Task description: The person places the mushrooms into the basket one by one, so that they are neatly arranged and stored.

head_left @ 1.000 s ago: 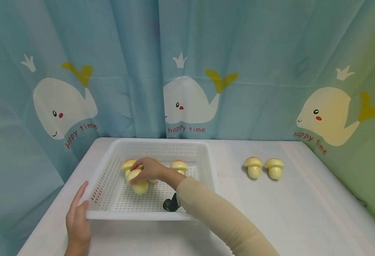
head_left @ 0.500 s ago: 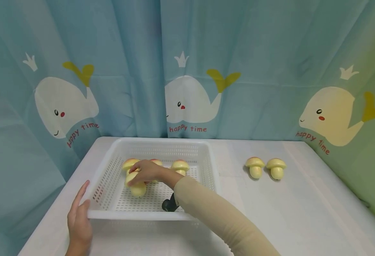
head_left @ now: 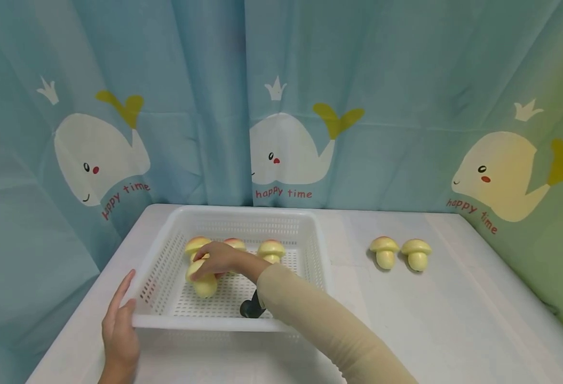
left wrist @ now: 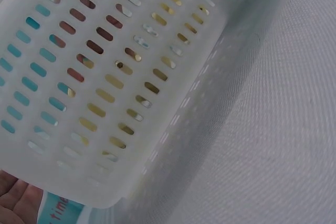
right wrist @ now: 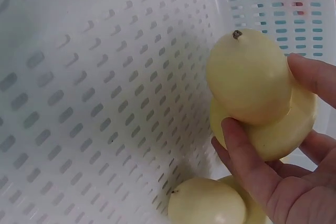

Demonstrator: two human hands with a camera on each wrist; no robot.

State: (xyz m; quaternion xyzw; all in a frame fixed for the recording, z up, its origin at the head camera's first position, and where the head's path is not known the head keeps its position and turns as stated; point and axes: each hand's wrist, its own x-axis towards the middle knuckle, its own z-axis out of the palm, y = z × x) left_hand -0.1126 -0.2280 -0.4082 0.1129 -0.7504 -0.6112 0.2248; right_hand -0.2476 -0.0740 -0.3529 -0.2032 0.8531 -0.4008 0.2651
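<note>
In the head view, my right hand point(head_left: 219, 258) grips a pale yellow toy mushroom point(head_left: 206, 287) inside the white perforated basket point(head_left: 204, 322). The right wrist view shows fingers and thumb around the cap of this mushroom point(right wrist: 251, 77), its stem tilted toward the camera. Another mushroom point(head_left: 197, 244) sits just behind it; two more, one partly hidden by my hand point(head_left: 235, 243) and one farther right point(head_left: 271, 249), stand along the back. Straight fingers of my left hand point(head_left: 120, 336) touch the basket's front left corner; the left wrist view catches only part of that hand point(left wrist: 18, 200).
Two more mushrooms point(head_left: 384, 252) point(head_left: 417, 254) stand side by side on the white table point(head_left: 435, 320), right of the basket. A small black object point(head_left: 251, 308) shows beside my right sleeve. Behind the table hangs a blue curtain point(head_left: 396, 69) printed with whales.
My right hand has brought the held mushroom slightly left and toward the basket's front, exposing more of the mushroom behind it. The left hand stays at the corner.
</note>
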